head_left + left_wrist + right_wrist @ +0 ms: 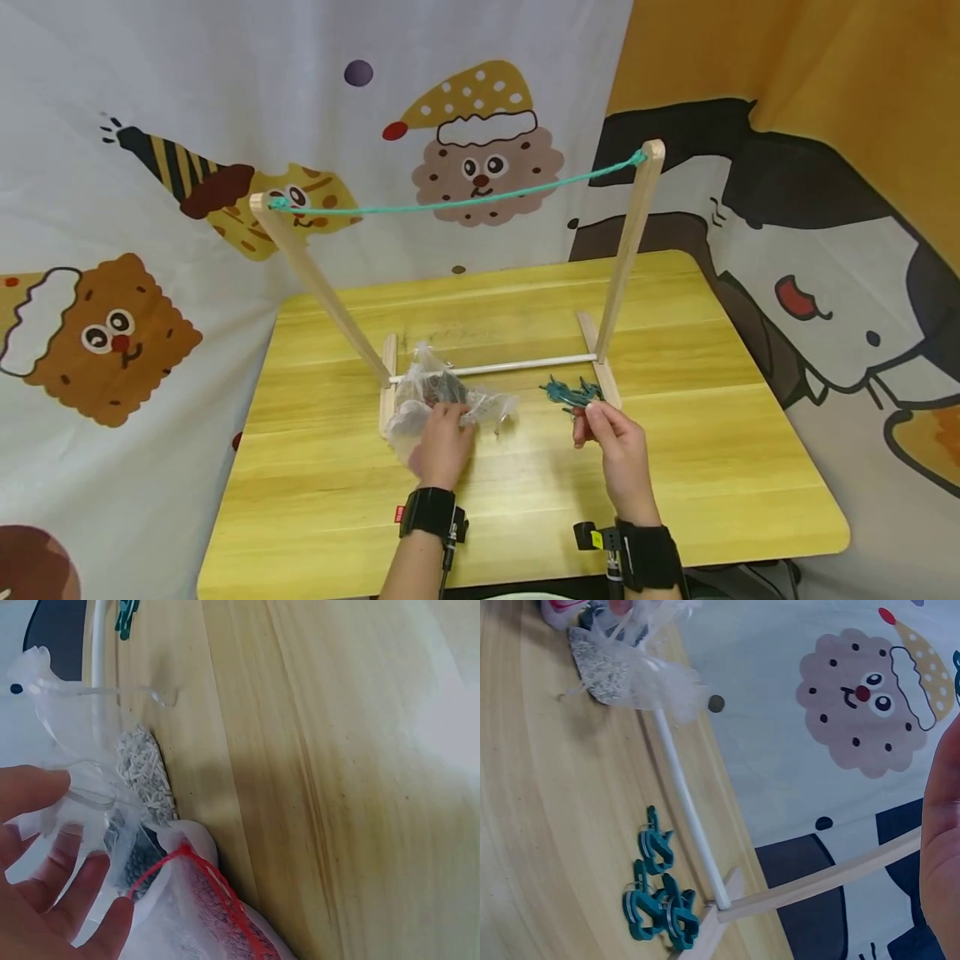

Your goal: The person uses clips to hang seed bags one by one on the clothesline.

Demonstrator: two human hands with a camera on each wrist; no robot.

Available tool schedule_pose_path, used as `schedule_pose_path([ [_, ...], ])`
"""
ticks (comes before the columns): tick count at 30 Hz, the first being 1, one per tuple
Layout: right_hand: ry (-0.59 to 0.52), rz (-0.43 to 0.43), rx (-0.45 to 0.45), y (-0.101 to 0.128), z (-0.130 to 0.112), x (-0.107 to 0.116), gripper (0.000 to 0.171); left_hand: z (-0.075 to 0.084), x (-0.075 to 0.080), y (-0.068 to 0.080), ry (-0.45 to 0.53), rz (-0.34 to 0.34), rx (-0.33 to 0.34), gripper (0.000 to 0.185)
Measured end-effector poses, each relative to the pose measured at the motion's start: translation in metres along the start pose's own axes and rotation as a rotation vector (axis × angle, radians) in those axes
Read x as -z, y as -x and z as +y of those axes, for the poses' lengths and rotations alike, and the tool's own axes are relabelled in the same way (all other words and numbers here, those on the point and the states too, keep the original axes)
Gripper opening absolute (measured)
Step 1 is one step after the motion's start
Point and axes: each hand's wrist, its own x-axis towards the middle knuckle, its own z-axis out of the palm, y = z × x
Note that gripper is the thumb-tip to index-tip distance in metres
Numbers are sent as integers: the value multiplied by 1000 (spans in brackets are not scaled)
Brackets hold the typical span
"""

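Observation:
My left hand reaches over small translucent drawstring bags. In the left wrist view its thumb and fingers stand apart around the gauzy top of a bag. The bags show pale pellets, dark beads and a reddish filling under a red cord. With thumb and index finger together, my right hand pinches a green plant clip, only an edge of which shows in the right wrist view. Several more green clips lie on the table beyond that hand.
A wooden frame has two uprights, a teal cord strung between their tops and a white rod low down. It stands on the yellow wood-grain table. A printed curtain hangs behind.

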Motion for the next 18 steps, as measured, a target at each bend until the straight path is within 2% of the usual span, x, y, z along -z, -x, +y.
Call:
schedule_pose_path([
  [3, 11, -16, -10, 0, 3, 0, 27, -3, 0, 0, 10, -8, 10, 24],
  [10, 31, -37, -7, 0, 10, -2, 28, -13, 8, 6, 88, -39, 135, 27],
  [13, 51, -34, -6, -1, 11, -2, 28, -14, 14, 5, 131, -27, 95, 26],
  [18, 83, -31, 5, -3, 3, 0, 26, -12, 33, -5, 144, 55, -7, 22],
])
